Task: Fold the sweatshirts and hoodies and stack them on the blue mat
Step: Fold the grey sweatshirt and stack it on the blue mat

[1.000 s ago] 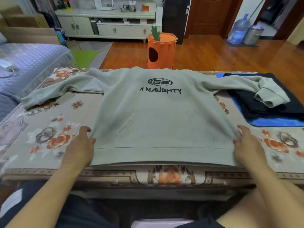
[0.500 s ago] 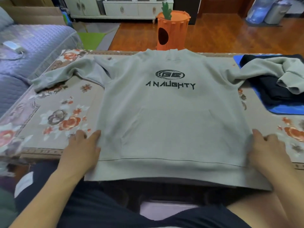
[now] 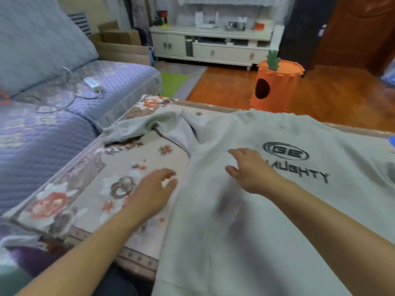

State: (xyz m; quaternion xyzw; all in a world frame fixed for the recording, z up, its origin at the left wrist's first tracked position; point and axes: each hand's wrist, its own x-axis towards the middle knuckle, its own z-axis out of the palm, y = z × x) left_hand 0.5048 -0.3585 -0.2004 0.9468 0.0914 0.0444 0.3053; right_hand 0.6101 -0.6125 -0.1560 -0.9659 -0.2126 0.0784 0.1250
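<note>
Both hands are leaving the hem, fingers loose and apart: left hand [image 3: 154, 190] mid-frame, right hand [image 3: 249, 169] over the grey sweatshirt [image 3: 245, 221]. They are heading for the upper-left sleeve [image 3: 132, 129], so folding is starting.

Grey sweatshirt [image 3: 267, 210] (black chest print) lies spread flat, front up.

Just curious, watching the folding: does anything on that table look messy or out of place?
Yes: the grey sweatshirt's sleeve lies bunched and creased near the table's far-left edge, while the body lies mostly flat.

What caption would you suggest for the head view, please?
Both open hands, left and right, reach toward the left sleeve of a grey sweatshirt spread on the floral table.
</note>
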